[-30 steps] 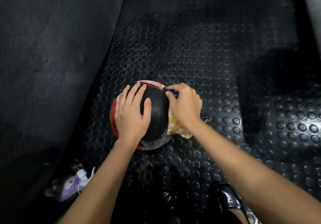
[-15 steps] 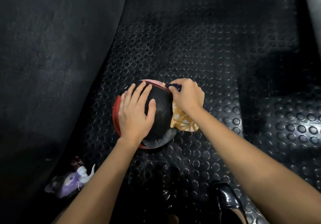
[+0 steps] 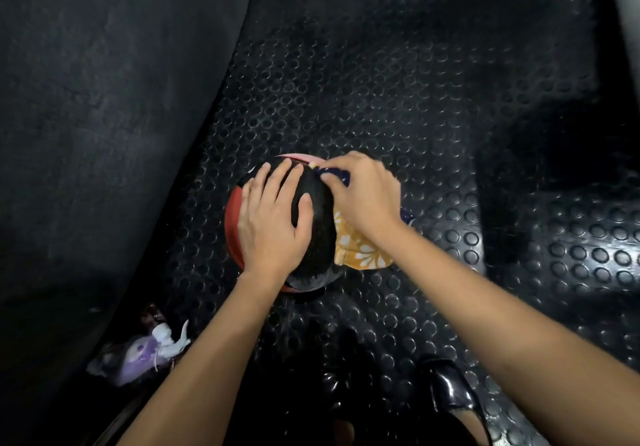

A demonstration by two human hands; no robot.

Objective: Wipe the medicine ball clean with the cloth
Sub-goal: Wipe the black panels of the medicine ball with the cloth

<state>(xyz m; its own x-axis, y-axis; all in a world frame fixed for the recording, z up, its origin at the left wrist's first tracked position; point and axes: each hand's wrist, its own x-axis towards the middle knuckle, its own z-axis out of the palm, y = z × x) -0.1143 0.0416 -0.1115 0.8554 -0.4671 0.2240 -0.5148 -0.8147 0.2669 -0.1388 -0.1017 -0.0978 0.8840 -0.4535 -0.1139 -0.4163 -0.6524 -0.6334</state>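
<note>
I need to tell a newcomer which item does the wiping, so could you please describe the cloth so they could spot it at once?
Start at the studded black floor mat and find the red and black ball at its middle. The cloth lies against the ball's right side, pressed under the right hand. It is the only patterned fabric there: orange with white flowers, with a dark blue part.

We see our left hand point(image 3: 273, 227) flat on a black-and-red medicine ball point(image 3: 320, 234), our right hand point(image 3: 363, 199) pressing a floral cloth point(image 3: 360, 253) against it.

no readable text, labels or numbers (anywhere)
</note>
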